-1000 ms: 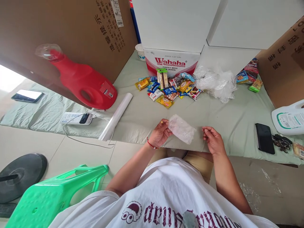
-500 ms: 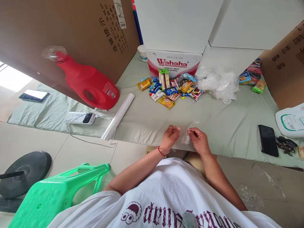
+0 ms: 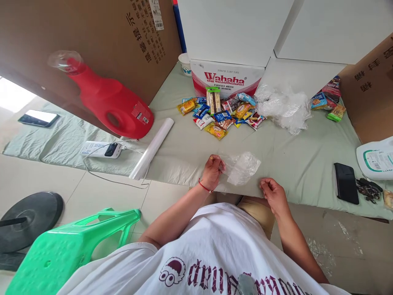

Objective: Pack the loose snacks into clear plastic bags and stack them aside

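A thin, clear plastic bag (image 3: 243, 169) is pinched at its left end by my left hand (image 3: 212, 171), which wears a red string on the wrist. The bag spreads out crumpled toward the right, above the green cloth. Just right of the bag, my right hand (image 3: 274, 194) has its fingers curled together, apart from the film; nothing shows between them. Beyond both hands lies a heap of wrapped snacks (image 3: 221, 116), next to a pile of clear plastic bags (image 3: 287, 110).
A Wahaha carton (image 3: 227, 80) stands behind the snacks. To the left are a red jug (image 3: 118, 108), a roll of plastic film (image 3: 152, 148) and a power bank (image 3: 100, 150). A black phone (image 3: 346, 183) and keys (image 3: 369, 190) lie right. A green stool (image 3: 61, 250) is at lower left.
The small crumpled plastic bag that was at my right hand has passed to my left hand and spread out wider. My right hand has moved right and slightly down, away from it.
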A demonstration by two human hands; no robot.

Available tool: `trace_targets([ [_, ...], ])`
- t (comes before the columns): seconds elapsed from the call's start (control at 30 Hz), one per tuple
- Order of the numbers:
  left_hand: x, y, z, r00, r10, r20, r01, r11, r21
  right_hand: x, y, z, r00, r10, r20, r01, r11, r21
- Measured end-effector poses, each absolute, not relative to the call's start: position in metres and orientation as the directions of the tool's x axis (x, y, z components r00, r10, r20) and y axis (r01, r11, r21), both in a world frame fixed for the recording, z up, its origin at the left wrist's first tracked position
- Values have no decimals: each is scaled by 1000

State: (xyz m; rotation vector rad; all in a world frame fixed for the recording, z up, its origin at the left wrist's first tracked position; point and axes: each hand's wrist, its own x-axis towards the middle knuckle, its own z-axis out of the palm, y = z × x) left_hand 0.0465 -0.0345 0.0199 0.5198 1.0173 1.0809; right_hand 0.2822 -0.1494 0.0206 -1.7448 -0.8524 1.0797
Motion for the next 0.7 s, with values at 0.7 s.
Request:
trace_targets([
  [0.7,9,-9,8,-263,897,-354,-316,267,910,285,-155,28,415,857,-307,-52,-315,-948],
])
